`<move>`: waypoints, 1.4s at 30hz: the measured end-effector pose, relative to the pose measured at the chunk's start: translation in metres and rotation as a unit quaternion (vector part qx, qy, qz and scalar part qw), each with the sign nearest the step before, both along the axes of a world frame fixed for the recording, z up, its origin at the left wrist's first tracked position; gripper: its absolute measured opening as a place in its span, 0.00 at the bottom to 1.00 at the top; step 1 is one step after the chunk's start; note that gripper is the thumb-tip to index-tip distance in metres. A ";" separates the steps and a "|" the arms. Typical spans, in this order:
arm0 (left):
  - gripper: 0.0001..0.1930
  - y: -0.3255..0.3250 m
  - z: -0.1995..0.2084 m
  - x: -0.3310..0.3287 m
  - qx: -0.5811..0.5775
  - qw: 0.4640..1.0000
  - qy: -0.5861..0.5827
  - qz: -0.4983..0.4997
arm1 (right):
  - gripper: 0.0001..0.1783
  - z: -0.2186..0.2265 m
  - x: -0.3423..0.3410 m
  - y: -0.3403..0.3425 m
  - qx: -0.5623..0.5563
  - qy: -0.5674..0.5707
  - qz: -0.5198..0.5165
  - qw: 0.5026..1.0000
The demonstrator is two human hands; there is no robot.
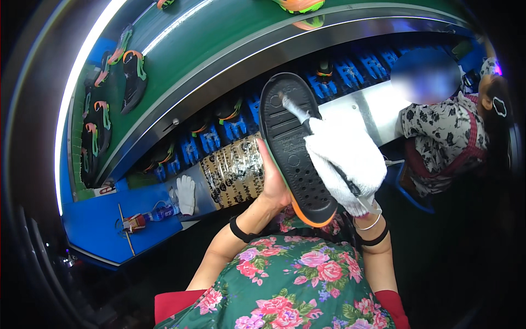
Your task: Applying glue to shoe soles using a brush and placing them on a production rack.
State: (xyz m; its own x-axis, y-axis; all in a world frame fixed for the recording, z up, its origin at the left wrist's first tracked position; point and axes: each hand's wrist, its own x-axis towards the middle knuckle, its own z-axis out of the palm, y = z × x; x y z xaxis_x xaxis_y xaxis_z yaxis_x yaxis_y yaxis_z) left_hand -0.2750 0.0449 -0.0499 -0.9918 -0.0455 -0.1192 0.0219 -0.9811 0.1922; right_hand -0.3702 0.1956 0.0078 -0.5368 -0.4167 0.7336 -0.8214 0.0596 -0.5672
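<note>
In the middle, a black shoe insole (pixel 298 151) with an orange rim at its near end is held up at a slant. Its face carries ridges at the top and small round holes lower down. My bare left hand (pixel 275 178) grips its left edge, with the other fingers hidden behind it. My right hand (pixel 348 159), in a white knitted glove, is closed round a brush (pixel 296 108) with a dark handle. The pale brush tip lies over the upper part of the insole; whether it touches cannot be told.
Beyond runs a green conveyor (pixel 181 60) carrying several shoes (pixel 133 79). Blue holders (pixel 210 140) line a lower track. Nearby are a tape-wrapped board (pixel 233 171), a white glove (pixel 186 194), a plastic bottle (pixel 161 213) and a blue shelf (pixel 98 225). Another person (pixel 446 129) sits at the right.
</note>
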 end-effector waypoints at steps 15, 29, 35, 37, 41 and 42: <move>0.54 0.024 -0.012 0.017 -0.311 0.931 -0.188 0.038 | 0.13 -0.011 0.018 0.010 -0.073 -0.145 0.024 0.986; 0.59 0.006 -0.041 0.008 0.012 1.000 0.027 0.006 | 0.20 -0.004 0.015 0.008 0.012 -0.065 0.092 0.994; 0.55 -0.018 -0.047 0.017 -0.004 1.000 0.006 -0.016 | 0.19 -0.008 0.003 -0.001 -0.063 -0.166 0.179 0.968; 0.53 -0.004 -0.009 0.002 -0.179 0.956 -0.219 0.071 | 0.22 -0.015 -0.001 0.004 -0.061 -0.206 0.173 0.961; 0.58 -0.026 -0.051 0.022 -0.173 0.982 -0.063 -0.051 | 0.21 -0.001 0.019 -0.005 0.005 -0.062 0.166 0.984; 0.59 -0.025 -0.050 0.018 -0.153 0.986 -0.062 -0.015 | 0.19 -0.001 0.016 -0.004 -0.014 -0.078 0.184 0.980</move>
